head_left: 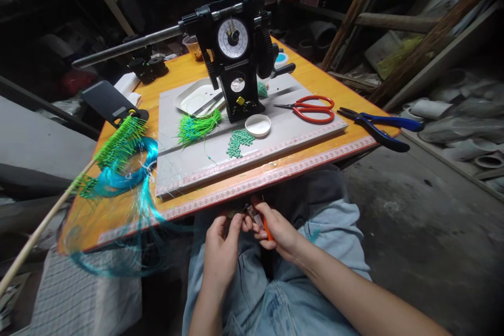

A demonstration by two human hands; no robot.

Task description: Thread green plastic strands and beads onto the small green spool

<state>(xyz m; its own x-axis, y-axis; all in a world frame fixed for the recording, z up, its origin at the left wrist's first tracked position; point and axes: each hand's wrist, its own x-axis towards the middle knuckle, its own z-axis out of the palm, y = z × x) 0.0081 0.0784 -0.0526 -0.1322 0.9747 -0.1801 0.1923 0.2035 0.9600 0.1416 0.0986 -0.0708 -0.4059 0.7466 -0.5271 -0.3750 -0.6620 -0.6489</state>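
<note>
Both hands meet over my lap, just below the front edge of the orange table [315,81]. My right hand [277,228] is closed around an orange lighter [263,222] with a metal top. My left hand [221,244] pinches something small and thin against the lighter's tip; I cannot make out what it is. On the table above them lie a grey board [283,131], a pile of green beads [238,143], a white lid [258,125] and a bunch of green strands [197,127].
A black winding machine with a dial [233,37] stands mid-table. Red scissors [313,108] and blue-handled pliers [378,126] lie at the right. At the left, a stick [43,226] carries green pieces, with blue fibre loops [129,168]. A white tray [197,97] sits behind.
</note>
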